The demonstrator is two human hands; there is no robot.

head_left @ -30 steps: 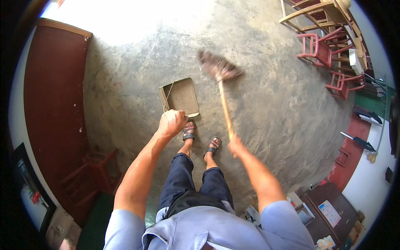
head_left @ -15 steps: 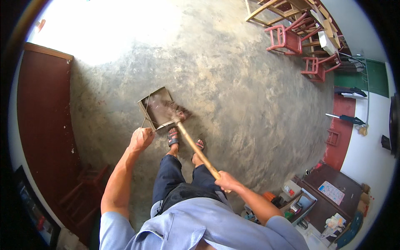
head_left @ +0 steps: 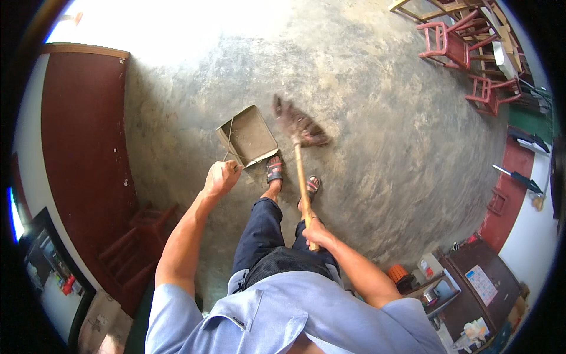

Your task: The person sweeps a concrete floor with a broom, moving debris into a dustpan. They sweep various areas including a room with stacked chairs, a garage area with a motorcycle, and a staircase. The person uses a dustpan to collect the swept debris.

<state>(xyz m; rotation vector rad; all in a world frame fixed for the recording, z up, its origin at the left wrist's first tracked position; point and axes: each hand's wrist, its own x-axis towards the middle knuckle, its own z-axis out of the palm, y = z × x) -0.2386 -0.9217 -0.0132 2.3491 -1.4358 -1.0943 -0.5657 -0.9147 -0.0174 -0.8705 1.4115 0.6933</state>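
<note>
Gripping the broom (head_left: 299, 158) in the right hand (head_left: 317, 231), with fingers closed round the upper end of the wooden handle (head_left: 305, 197). Holding the dustpan (head_left: 253, 133) in the left hand (head_left: 222, 178), with fingers curled tight round a thin handle (head_left: 229, 138). Placed ahead of the sandals (head_left: 274, 169), dustpan to the left, broom just beside it, over the concrete floor (head_left: 377, 165); too blurred at the bristles (head_left: 302, 127) to tell floor contact. Probably light, stiff along the wood, soft at the bristles; best held high. Likely light too in the shallow pan, yet apt to swing; best taken by the handle top.
</note>
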